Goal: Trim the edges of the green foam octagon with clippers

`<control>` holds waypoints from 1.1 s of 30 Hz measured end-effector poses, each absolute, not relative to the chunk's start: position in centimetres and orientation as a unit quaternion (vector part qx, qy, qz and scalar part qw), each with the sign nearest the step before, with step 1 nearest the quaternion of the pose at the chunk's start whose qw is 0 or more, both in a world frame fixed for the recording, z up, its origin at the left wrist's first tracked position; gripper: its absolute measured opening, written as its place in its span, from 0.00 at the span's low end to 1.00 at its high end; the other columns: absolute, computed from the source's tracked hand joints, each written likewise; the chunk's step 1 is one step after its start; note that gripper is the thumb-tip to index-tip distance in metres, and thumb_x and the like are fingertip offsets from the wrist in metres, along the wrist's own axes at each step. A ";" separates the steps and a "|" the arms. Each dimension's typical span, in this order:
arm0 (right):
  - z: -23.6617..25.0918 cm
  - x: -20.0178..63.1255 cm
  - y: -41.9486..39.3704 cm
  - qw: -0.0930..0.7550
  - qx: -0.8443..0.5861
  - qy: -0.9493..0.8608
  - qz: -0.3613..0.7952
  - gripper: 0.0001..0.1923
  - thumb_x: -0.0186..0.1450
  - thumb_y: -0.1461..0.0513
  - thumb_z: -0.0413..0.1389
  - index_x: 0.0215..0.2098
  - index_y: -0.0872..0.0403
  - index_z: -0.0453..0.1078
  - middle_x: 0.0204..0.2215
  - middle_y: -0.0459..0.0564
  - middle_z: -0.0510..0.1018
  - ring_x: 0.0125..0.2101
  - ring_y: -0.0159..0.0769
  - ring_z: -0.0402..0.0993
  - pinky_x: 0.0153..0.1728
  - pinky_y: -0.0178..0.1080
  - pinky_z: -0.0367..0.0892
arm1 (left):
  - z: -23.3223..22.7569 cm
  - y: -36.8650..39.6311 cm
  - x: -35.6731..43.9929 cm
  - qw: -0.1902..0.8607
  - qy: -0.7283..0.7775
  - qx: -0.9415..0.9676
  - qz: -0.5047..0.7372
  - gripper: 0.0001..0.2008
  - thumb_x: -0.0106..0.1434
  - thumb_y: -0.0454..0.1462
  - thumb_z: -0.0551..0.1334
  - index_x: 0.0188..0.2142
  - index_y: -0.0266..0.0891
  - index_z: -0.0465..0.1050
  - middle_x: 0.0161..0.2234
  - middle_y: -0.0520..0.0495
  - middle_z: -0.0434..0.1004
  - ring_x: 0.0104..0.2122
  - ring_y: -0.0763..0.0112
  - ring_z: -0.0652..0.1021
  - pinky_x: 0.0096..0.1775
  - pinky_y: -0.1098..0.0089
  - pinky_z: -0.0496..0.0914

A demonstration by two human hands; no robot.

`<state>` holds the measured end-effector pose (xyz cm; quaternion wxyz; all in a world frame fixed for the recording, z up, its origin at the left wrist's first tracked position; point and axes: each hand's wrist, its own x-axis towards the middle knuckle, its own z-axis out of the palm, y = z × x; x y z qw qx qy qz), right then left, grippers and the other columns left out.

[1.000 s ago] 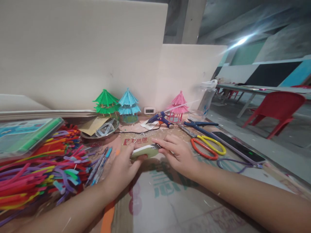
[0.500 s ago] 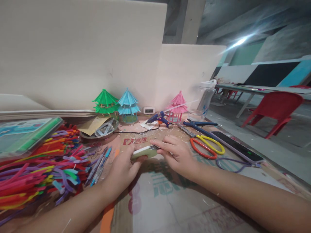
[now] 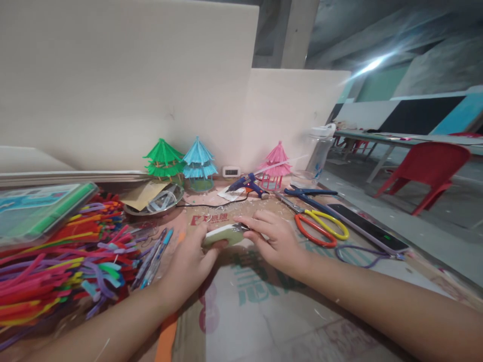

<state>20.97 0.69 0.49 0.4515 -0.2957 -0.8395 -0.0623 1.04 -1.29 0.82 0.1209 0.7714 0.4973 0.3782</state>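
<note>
- Filling lower left: pipe cleaners (image 3: 56, 274)
- Left hand (image 3: 194, 256), pinching the green piece (image 3: 229, 236) at its left end
- Green piece, mid-frame, between hands
- Right hand (image 3: 277, 244), fingertips pinching its right end
- Scissors (image 3: 317, 224), right of centre

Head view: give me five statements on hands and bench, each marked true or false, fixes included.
1. The left hand holds a flat, pale-green, white-edged piece. True.
2. The right hand grips the metal scissors with orange and yellow handles. False: its fingers are at the piece's dark end.
3. The scissors lie left of the black-screened phone. True.
4. The green-roofed model stands right of the light-blue-roofed model. False: it stands left.
5. The dark-blue glue gun lies on the bench. True.
</note>
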 end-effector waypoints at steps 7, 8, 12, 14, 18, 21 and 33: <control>0.7 21.0 0.4 0.433 -0.292 -0.850 -0.065 0.16 0.69 0.59 0.46 0.49 0.54 0.70 0.25 0.48 0.70 0.28 0.35 0.65 0.28 0.36 0.60 | 0.2 -1.3 0.5 0.086 0.514 0.787 0.330 0.08 0.61 0.40 0.56 0.38 0.42 0.69 0.33 0.49 0.77 0.33 0.64 0.75 0.36 0.67 0.66; 0.7 21.0 0.4 0.433 -0.292 -0.850 -0.066 0.16 0.69 0.59 0.46 0.49 0.54 0.70 0.25 0.48 0.70 0.28 0.35 0.65 0.28 0.36 0.61 | 0.2 -1.3 0.4 0.084 0.515 0.787 0.329 0.08 0.61 0.40 0.56 0.37 0.42 0.69 0.32 0.49 0.77 0.32 0.64 0.75 0.36 0.67 0.66; 0.8 21.0 0.4 0.432 -0.285 -0.853 -0.071 0.15 0.69 0.59 0.46 0.48 0.54 0.71 0.24 0.47 0.69 0.27 0.34 0.65 0.27 0.36 0.60 | 0.4 -1.4 0.6 0.087 0.502 0.792 0.337 0.06 0.61 0.38 0.55 0.37 0.41 0.69 0.31 0.50 0.77 0.31 0.65 0.75 0.32 0.69 0.64; 0.7 21.0 0.4 0.432 -0.280 -0.854 -0.074 0.15 0.69 0.60 0.46 0.48 0.55 0.71 0.24 0.47 0.69 0.26 0.34 0.64 0.26 0.36 0.60 | 0.6 -1.5 0.8 0.091 0.494 0.794 0.342 0.06 0.61 0.37 0.55 0.36 0.41 0.69 0.30 0.50 0.76 0.31 0.66 0.75 0.32 0.70 0.64; 0.7 21.1 0.5 0.433 -0.276 -0.855 -0.076 0.16 0.69 0.60 0.46 0.47 0.56 0.71 0.24 0.47 0.69 0.26 0.34 0.64 0.26 0.35 0.59 | 0.5 -1.5 0.8 0.091 0.504 0.790 0.337 0.06 0.61 0.39 0.55 0.34 0.40 0.68 0.29 0.49 0.76 0.30 0.66 0.74 0.31 0.69 0.64; 0.7 21.1 0.5 0.430 -0.279 -0.855 -0.073 0.15 0.69 0.60 0.46 0.48 0.53 0.71 0.24 0.47 0.69 0.26 0.34 0.64 0.26 0.35 0.59 | 0.4 -1.5 0.6 0.073 0.521 0.788 0.320 0.07 0.61 0.40 0.55 0.35 0.41 0.68 0.29 0.49 0.76 0.30 0.64 0.74 0.32 0.69 0.63; 0.3 21.0 1.0 0.486 -0.330 -0.808 0.039 0.14 0.68 0.60 0.48 0.49 0.52 0.70 0.37 0.52 0.77 0.38 0.39 0.73 0.39 0.40 0.68 | 1.0 -1.3 1.3 0.164 0.497 0.751 0.402 0.09 0.59 0.41 0.57 0.38 0.39 0.67 0.35 0.48 0.75 0.35 0.65 0.75 0.35 0.68 0.68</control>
